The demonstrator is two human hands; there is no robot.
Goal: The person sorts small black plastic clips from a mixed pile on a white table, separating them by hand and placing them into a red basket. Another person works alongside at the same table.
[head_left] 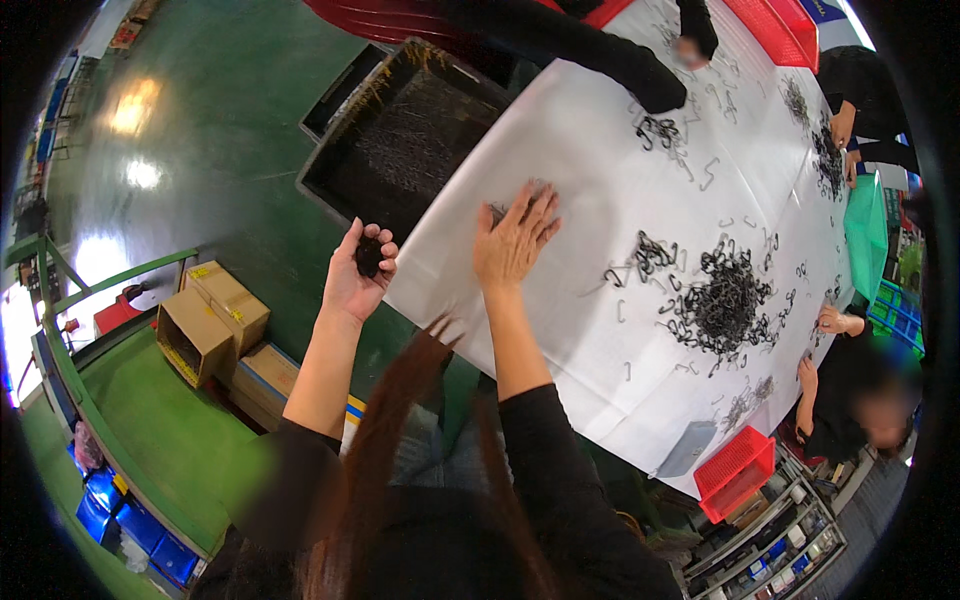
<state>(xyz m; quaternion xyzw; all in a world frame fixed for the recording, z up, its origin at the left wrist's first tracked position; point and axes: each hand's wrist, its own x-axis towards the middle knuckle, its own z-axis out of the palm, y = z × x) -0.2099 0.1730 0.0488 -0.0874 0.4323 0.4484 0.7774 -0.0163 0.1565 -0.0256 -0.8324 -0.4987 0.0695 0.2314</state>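
Note:
My left hand (358, 275) is raised palm up just off the table's left edge, its fingers curled round a small dark lump (369, 257) whose kind I cannot make out. My right hand (515, 240) lies over the white tabletop (590, 200), palm down with fingers stretched out; a little something dark shows beside its thumb and fingertips. To its right is a heap of small black bent hooks (725, 300), with a looser cluster of hooks (652, 258) beside it. A large black tray (320, 165) with small dark bits inside stands beyond my left hand.
Co-workers' hands (690, 52) (842, 125) (832, 320) reach over the table's far and right sides, near more hooks. A red basket (735, 475) and a grey tray (688, 448) sit at the near right. Cardboard boxes (228, 300) stand at left by a green railing (120, 282).

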